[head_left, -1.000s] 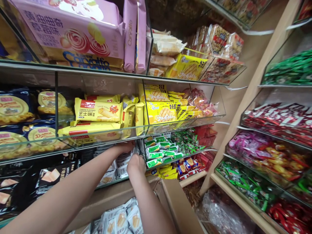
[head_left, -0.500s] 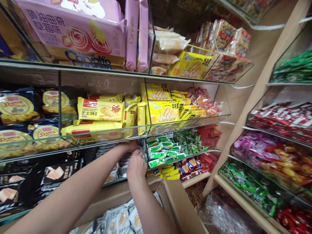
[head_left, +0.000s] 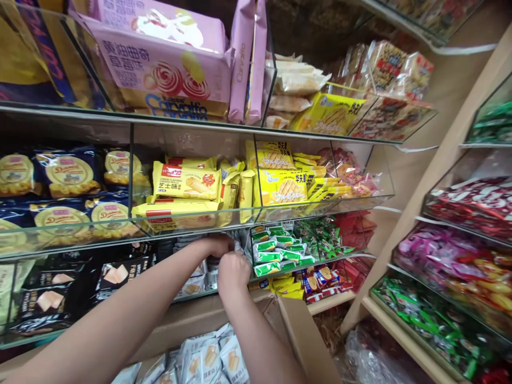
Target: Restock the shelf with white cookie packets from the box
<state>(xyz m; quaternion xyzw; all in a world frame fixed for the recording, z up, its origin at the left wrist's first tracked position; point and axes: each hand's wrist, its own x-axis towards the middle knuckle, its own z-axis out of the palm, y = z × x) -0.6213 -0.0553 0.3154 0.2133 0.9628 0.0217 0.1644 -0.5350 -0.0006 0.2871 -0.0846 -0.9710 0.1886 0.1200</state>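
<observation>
Both my hands reach into a low glass shelf compartment that holds white-and-grey snack packets (head_left: 194, 285). My left hand (head_left: 221, 245) is bent over the packets under the shelf above, its fingertips hidden. Just in front and to the right, my right hand (head_left: 234, 271) is curled closed with its back to me. A bit of greyish wrapper shows at its knuckles, too small to make out. Below my forearms stands an open cardboard box (head_left: 308, 333) with many small white packets (head_left: 210, 354) showing a biscuit picture.
Glass-fronted shelves hold yellow roll packets (head_left: 188, 181), yellow waffle packets (head_left: 284, 186), blue cookie packets (head_left: 62, 170) and black packets (head_left: 116, 274). Green-and-white packets (head_left: 280, 248) lie right of my hands. The glass shelf edge (head_left: 192, 229) runs close above my wrists.
The view has shifted a little to the left, so the shelves sit further right in the picture. Both hands stay in the same compartment, close together.
</observation>
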